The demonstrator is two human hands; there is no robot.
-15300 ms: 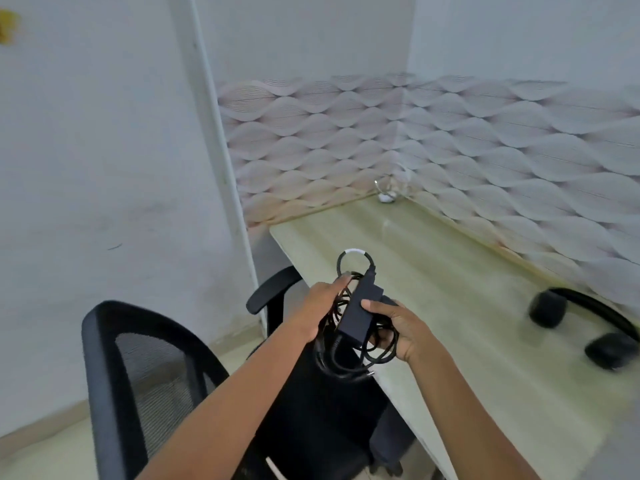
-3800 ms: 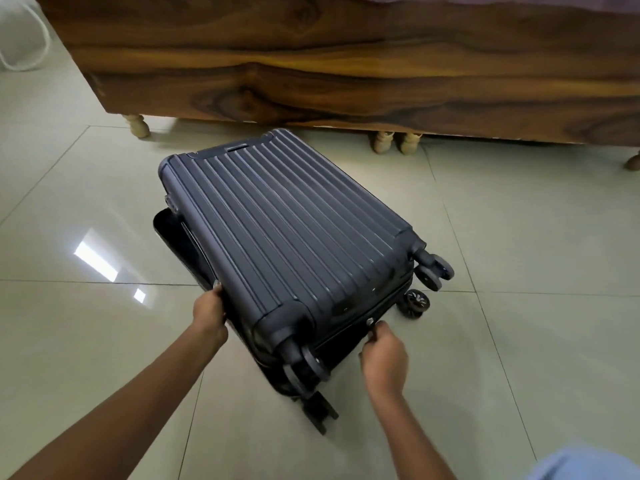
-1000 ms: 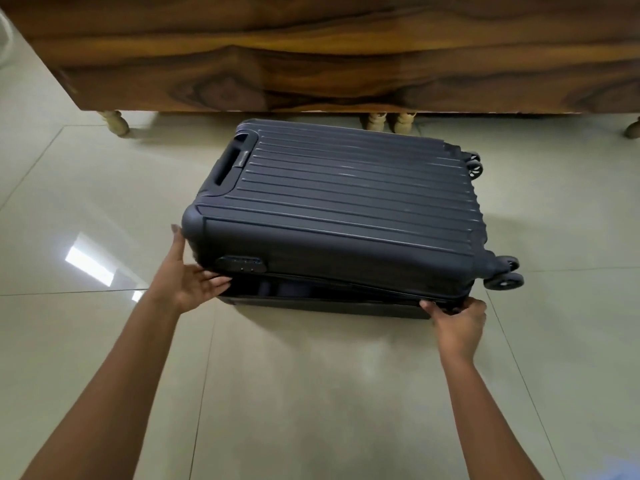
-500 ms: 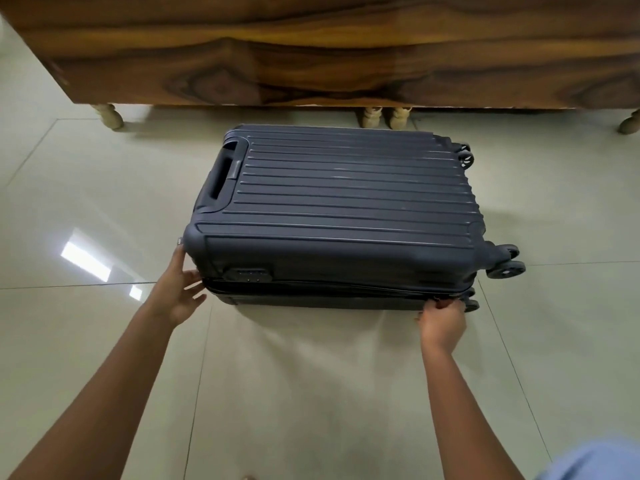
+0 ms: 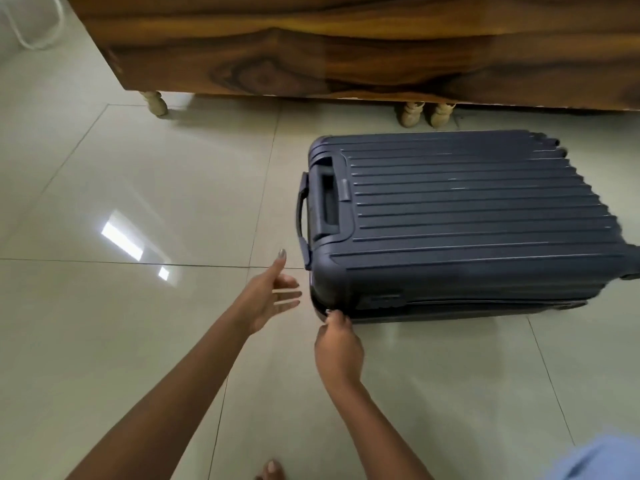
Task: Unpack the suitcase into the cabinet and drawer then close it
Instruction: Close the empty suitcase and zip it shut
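At the 7 o'clock corner of the suitcase, right hand pinched zipper pull; left hand spread wide, empty.

The dark navy-blue ribbed hard-shell suitcase is one colour all over. Its lid is patterned with even parallel ridges that catch paler blue-grey highlights. A small silvery zip pull shows at its near corner. The glossy pale cream tiled floor carries thin grey grout lines and a bright white patch of reflected light. The wide wooden furniture panel swirls dark brown and golden-amber grain, above pale beige turned legs. A white cord loop shows top left, and light blue fabric bottom right. The left hand has a pale greyish thumbnail.
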